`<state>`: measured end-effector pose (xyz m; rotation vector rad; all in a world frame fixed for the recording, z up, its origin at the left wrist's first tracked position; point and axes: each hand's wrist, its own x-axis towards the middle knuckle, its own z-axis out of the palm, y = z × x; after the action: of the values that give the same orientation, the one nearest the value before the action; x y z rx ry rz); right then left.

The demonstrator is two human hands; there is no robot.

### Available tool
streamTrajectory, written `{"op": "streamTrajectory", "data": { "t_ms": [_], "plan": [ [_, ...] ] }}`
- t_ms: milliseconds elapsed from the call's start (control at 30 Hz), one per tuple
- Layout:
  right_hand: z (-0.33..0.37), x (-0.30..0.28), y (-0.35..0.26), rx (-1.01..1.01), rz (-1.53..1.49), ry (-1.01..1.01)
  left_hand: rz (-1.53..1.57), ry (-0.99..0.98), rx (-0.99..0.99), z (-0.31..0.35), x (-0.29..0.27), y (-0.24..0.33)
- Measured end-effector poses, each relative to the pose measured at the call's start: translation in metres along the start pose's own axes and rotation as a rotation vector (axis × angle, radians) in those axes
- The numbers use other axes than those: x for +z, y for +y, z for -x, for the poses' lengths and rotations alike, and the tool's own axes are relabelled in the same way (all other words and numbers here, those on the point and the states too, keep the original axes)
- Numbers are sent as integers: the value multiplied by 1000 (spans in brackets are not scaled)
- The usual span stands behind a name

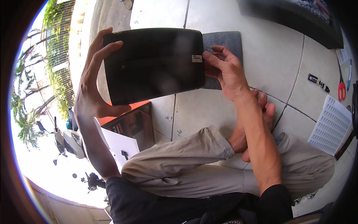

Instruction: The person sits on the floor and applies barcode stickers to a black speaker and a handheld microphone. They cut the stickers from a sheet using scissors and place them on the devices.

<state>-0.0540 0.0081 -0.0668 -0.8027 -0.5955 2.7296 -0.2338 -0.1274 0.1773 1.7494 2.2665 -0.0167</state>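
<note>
A flat black rectangular case [156, 71] is held up over the floor, its broad dark face toward me. My left hand [88, 84] spans its left end, fingers along the upper corner and thumb under the lower edge. At the opposite end, my right hand [232, 74] is closed on the edge, its thumb beside a small white sticker [197, 58]. Some of the right fingers are hidden behind the case. Under it lies a dark grey mat [227, 39], partly covered.
A black and orange box [136, 125] and a white panel [117, 142] stand by my left knee. Rightward on the tiles lie red-handled scissors [341, 89], a blue pen [349, 74], a small black-and-silver tool [318, 83] and printed label sheets [332, 125]. A dark container [294, 16] stands far right.
</note>
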Motion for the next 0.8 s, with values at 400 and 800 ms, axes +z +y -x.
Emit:
{"op": "streamTrajectory", "data": {
  "t_ms": [400,800],
  "plan": [
    [40,-46,-26,-25,187,215,-21,28,5,-20,15,18],
    [243,30,-100,-210,292,-593,138,431,-482,-16,66,-38]
  ]
}}
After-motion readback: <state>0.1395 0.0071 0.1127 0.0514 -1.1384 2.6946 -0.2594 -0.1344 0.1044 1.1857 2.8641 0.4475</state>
